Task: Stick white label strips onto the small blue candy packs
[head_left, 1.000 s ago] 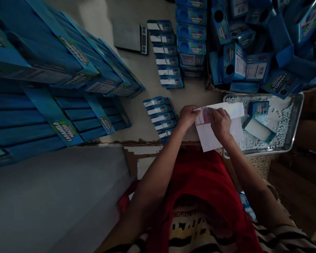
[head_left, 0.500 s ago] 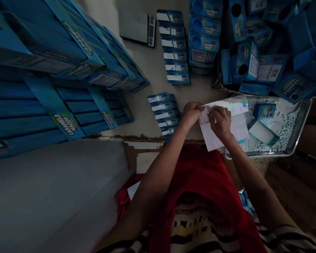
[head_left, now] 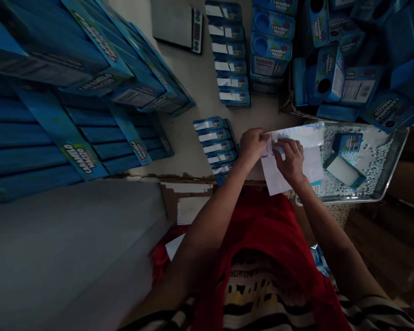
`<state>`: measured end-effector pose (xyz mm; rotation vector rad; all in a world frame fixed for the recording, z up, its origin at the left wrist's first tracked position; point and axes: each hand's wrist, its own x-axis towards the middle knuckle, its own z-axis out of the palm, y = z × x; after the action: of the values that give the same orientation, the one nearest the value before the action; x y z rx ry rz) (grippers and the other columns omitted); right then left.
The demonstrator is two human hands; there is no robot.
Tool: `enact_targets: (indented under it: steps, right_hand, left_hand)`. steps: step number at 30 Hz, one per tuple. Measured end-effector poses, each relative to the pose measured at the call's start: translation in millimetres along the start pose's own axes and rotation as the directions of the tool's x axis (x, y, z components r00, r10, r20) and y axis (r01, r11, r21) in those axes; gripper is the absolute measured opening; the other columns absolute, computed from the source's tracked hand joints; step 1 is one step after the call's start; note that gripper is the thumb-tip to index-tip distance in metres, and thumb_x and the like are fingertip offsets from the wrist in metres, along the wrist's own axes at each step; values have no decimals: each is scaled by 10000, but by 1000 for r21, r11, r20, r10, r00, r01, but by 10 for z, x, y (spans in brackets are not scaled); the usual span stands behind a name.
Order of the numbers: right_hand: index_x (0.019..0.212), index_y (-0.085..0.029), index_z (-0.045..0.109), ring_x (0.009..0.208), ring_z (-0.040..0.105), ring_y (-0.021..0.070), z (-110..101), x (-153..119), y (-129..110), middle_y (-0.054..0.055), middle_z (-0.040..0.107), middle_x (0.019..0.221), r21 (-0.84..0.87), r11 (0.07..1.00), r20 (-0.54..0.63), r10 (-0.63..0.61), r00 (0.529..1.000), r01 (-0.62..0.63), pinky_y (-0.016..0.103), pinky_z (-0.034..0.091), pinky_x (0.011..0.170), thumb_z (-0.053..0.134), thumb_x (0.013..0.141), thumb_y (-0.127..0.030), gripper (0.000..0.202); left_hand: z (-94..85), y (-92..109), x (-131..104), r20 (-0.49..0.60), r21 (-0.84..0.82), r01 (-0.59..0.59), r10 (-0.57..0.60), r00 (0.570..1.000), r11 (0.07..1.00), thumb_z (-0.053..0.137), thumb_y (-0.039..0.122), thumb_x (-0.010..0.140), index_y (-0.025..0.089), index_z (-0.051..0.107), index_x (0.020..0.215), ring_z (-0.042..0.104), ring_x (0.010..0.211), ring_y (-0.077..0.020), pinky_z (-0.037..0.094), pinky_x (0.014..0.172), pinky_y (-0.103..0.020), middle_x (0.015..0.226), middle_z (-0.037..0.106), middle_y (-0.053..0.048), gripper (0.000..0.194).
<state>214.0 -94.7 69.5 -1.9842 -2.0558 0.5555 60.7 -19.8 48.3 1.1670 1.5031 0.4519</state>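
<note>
Near the table's front edge, my left hand (head_left: pixel 253 146) pinches the left end of a shiny clear film (head_left: pixel 310 134) that lies over a white sheet (head_left: pixel 279 177). My right hand (head_left: pixel 290 158) rests on the film and sheet just to the right, its fingers bent and pressed on the film. What lies under those fingertips is too small to make out. The sheet's right part reaches over the rim of a metal tray (head_left: pixel 393 161). Inside the tray are many small pale balls, a small blue box (head_left: pixel 347 142) and an open box (head_left: pixel 345 171).
Blue boxes in large bundles (head_left: pixel 72 133) fill the left. A scale (head_left: pixel 175 25) stands at the back. Rows of blue packs (head_left: pixel 215 147) and stacked boxes (head_left: pixel 271 50) stand ahead of my hands. A carton of loose blue boxes (head_left: pixel 327 73) is at the back right.
The view has shifted slightly. My left hand still holds the film's end, and the right hand's fingers have moved only a little on it.
</note>
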Motion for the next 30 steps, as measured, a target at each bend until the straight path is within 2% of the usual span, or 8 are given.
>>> enact_targets:
  steps: [5, 9, 13, 17, 21, 23, 26, 30]
  right_hand:
    - [922, -237, 714, 1042, 635, 291, -155, -72, -142, 89, 753, 1020, 29, 998, -23, 63, 998, -62, 440, 465, 936, 642, 968, -246, 86]
    - [824, -240, 670, 821, 624, 207, -456, -243, -376, 17, 711, 827, 372, 898, -53, 273, 961, -234, 371, 472, 824, 717, 919, -271, 110]
    - [820, -238, 691, 727, 596, 163, -751, -449, -618, -13, 699, 777, 690, 603, 127, 443, 887, -400, 322, 451, 717, 796, 876, -356, 167]
    - [810, -241, 712, 771, 612, 164, -850, -530, -774, -1, 726, 824, 751, 516, 178, 443, 879, -412, 322, 468, 744, 848, 823, -389, 201]
    - [795, -235, 706, 699, 549, 139, -868, -499, -906, -22, 670, 746, 799, 422, 202, 484, 852, -429, 293, 442, 679, 878, 783, -388, 230]
    - [783, -228, 702, 677, 532, 129, -872, -483, -978, -23, 655, 732, 822, 333, 271, 483, 832, -462, 281, 433, 648, 889, 759, -383, 244]
    - [765, -225, 691, 637, 515, 123, -841, -489, -1077, -25, 633, 698, 821, 236, 381, 453, 806, -520, 277, 428, 606, 903, 728, -401, 277]
    - [765, -231, 681, 595, 496, 113, -723, -533, -1175, -32, 613, 673, 815, 191, 426, 444, 788, -548, 272, 422, 569, 902, 728, -413, 289]
  left_hand:
    - [58, -49, 158, -63, 92, -67, 73, 995, 993, 645, 276, 927, 185, 790, 914, 688, 1107, -300, 505, 963, -355, 955, 770, -108, 171]
    - [0, -131, 181, -182, 93, -224, 238, 954, 970, 690, 433, 965, 218, 765, 1161, 655, 1266, -315, 490, 1096, -399, 1227, 752, -122, 301]
    - [-165, -208, -251, -309, 32, -379, 369, 876, 925, 547, 593, 1038, 227, 723, 1243, 648, 1311, -281, 497, 1136, -413, 1307, 729, -133, 455]
    - [-174, -243, -708, -216, -107, -425, 396, 893, 899, 446, 690, 1042, 217, 761, 1174, 637, 1366, -276, 469, 1200, -451, 1354, 731, -142, 584]
    - [-138, -246, -889, -219, -503, -213, 114, 969, 838, 515, 811, 946, 212, 775, 1139, 683, 1298, -291, 534, 1125, -458, 1307, 758, -147, 680]
    - [-210, -255, -951, -35, -735, -5, -30, 999, 679, 476, 910, 880, 190, 776, 1101, 736, 1188, -312, 604, 993, -453, 1182, 792, -167, 811]
    - [-425, -288, -1058, 216, -855, 178, 22, 976, 488, 596, 987, 707, 164, 776, 1076, 770, 1070, -333, 644, 852, -433, 1070, 803, -176, 919]
    - [-694, -346, -1225, 203, -848, 197, -40, 978, 492, 976, 653, 525, 162, 763, 979, 782, 903, -265, 643, 779, -361, 945, 807, -109, 702]
